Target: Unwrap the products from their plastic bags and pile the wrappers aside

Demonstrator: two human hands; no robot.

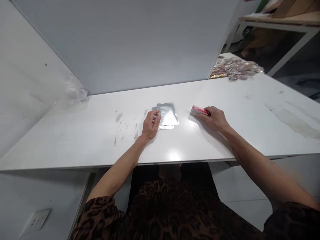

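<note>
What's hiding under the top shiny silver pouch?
At least one more silver pouch peeks out past the left and near edges of the top pouch. The rest is covered, so I can't tell how many.

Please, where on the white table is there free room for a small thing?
Bare patches: on the white table, between the silver pouches and the pink box in the right hand; also between the left hand and left wall, despite stains. Crowded: far right, under heaped shiny items, and far left corner, by clear plastic.
</note>
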